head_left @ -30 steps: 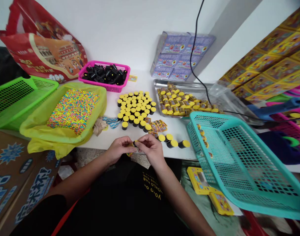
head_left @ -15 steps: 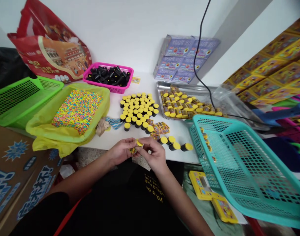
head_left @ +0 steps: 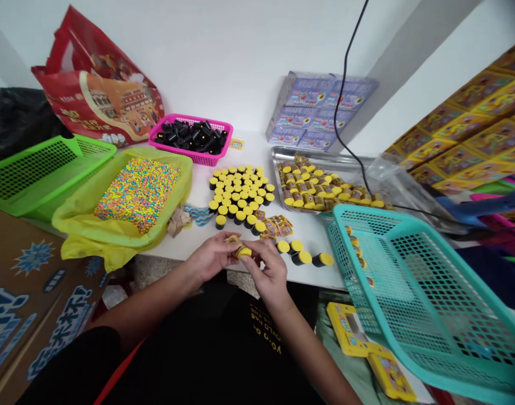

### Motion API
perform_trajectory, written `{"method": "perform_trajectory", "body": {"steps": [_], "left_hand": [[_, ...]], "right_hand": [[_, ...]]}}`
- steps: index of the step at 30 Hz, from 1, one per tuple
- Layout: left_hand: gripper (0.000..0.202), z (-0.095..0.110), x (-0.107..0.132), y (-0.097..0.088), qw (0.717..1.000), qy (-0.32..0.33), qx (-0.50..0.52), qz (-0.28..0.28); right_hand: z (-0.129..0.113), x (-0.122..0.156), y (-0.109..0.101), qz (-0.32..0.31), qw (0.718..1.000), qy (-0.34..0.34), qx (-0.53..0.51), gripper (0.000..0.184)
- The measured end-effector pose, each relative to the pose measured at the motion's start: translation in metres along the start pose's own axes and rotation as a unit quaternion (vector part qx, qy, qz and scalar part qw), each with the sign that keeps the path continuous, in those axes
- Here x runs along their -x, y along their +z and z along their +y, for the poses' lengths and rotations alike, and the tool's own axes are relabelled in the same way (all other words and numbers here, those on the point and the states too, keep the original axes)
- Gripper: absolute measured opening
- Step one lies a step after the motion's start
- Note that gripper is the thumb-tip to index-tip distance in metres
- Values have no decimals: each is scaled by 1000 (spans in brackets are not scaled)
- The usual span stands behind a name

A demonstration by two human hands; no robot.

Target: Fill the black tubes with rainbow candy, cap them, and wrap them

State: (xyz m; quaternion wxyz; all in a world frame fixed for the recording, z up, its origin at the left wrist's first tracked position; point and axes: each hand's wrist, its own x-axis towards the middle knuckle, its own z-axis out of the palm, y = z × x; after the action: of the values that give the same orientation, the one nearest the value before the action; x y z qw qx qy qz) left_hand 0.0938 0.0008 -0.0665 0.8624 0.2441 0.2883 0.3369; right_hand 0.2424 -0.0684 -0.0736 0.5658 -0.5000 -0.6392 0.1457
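My left hand (head_left: 212,256) and my right hand (head_left: 267,270) meet above the front edge of the white table (head_left: 173,250). Between them is a small black tube with a yellow cap (head_left: 243,253), pinched by the fingers of both hands. A small printed yellow paper label (head_left: 232,239) sits at my left fingertips. Just beyond my right hand stand several capped tubes (head_left: 302,257). Farther back is a cluster of upright capped tubes (head_left: 239,194), with loose printed labels (head_left: 274,225) beside it.
A pink basket of black tubes (head_left: 192,140) and a yellow-lined tray of colourful candies (head_left: 137,194) stand behind. A metal tray of labelled tubes (head_left: 325,185) lies back right. A teal basket (head_left: 413,292) sits at right, a green basket (head_left: 46,174) at left, and a cardboard box (head_left: 30,287) lower left.
The yellow-capped tube has turned in my fingers, its cap now facing up and toward me. The whole view has shifted slightly as my head moved.
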Motion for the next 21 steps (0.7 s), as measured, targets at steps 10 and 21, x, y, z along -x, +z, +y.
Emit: {"method": "perform_trajectory", "body": {"steps": [10,21], "left_hand": [[9,0,-4,2,996,-68,52,12],[19,-16,-5,8,996,-50,58,38]], "right_hand": [[14,6,9,38,980,-98,169,27],[14,6,8,40,983,-120,134,31]]}}
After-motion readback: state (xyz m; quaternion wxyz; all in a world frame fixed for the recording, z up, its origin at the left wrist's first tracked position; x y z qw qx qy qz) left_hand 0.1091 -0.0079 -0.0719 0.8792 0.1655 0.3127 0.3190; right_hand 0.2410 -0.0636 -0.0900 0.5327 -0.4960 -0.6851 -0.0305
